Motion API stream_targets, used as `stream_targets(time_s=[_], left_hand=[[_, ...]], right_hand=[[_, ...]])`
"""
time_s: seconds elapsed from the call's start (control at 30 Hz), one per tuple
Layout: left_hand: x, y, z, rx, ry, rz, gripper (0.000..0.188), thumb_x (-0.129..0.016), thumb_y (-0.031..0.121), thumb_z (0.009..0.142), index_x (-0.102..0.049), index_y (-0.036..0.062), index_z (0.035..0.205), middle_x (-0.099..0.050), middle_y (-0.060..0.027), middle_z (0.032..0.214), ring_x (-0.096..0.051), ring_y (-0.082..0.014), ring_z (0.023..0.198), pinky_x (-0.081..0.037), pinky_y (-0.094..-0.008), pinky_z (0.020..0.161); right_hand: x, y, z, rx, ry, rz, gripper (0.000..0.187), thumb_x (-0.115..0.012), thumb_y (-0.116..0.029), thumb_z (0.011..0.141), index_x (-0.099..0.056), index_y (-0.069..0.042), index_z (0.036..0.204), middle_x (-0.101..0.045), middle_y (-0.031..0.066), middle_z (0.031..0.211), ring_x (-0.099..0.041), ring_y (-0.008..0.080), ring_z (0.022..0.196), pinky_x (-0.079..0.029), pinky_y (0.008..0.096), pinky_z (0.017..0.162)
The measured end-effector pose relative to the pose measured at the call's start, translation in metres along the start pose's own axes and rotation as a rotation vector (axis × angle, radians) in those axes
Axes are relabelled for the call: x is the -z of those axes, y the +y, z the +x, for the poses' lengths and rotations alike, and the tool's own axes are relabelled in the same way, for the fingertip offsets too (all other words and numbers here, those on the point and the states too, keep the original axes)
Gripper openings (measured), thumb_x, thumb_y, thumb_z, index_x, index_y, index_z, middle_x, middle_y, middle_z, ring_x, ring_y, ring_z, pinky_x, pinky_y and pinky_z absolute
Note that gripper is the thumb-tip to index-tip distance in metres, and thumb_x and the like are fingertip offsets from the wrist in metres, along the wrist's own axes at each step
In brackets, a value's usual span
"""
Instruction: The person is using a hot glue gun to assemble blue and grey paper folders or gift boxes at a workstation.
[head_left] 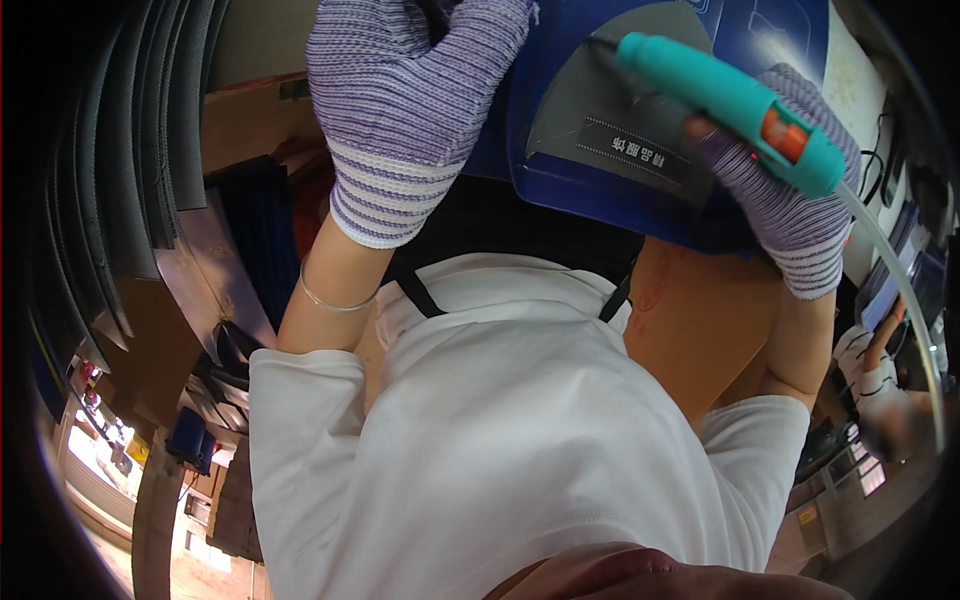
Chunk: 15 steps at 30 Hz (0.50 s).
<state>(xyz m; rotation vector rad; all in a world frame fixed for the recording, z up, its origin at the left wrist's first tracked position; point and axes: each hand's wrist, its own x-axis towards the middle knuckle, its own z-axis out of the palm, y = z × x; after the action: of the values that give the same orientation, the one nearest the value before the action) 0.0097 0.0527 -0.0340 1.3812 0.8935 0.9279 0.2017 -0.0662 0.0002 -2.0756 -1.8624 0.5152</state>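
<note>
Gripping a teal tool shaped like a glue gun, the right hand, in a purple-and-white striped knit glove, is curled about the body at the upper right. The tool slants across a glossy blue sheet, its dark nozzle pointing toward the upper left and lying over a grey panel of that sheet; an orange part shows through a slot in the casing, and a pale, flexible line curves from its rear down the right side. The left hand, similarly gloved, is near the sheet's left side; its fingertips pass beyond the upper edge, so whether it is spread or pinching something cannot be told. A thin bracelet encircles the left wrist. Below the sheet lies brown cardboard, beside the wearer's white shirt. Long dark strips hang at the far left; at the right rim, another person's white sleeve is visible.
</note>
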Motion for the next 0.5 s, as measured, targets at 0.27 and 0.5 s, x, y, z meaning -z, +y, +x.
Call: stream_targets(time_s=[0.27, 0.5], left_hand=[[0.001, 0.001, -0.002, 0.039, 0.02, 0.018, 0.033, -0.062, 0.002, 0.087, -0.055, -0.0031, 0.119, -0.058, -0.0088, 0.102, -0.055, -0.0099, 0.083, -0.048, -0.0211, 0.076], [0.0, 0.002, -0.001, 0.029, 0.007, 0.001, 0.032, -0.062, 0.001, 0.087, -0.055, -0.0028, 0.117, -0.058, -0.0083, 0.102, -0.055, -0.0099, 0.084, -0.048, -0.0213, 0.077]], right_hand=[[-0.014, -0.006, 0.006, 0.338, -0.071, 0.108, 0.033, -0.083, -0.029, 0.069, -0.068, -0.005, 0.084, -0.065, 0.0071, 0.085, -0.062, 0.0247, 0.081, -0.05, 0.0347, 0.073], [-0.005, 0.013, 0.005, 0.003, 0.2, 0.16, 0.036, -0.08, -0.044, 0.075, -0.072, -0.011, 0.088, -0.067, 0.0035, 0.07, -0.065, 0.0179, 0.06, -0.052, 0.0284, 0.056]])
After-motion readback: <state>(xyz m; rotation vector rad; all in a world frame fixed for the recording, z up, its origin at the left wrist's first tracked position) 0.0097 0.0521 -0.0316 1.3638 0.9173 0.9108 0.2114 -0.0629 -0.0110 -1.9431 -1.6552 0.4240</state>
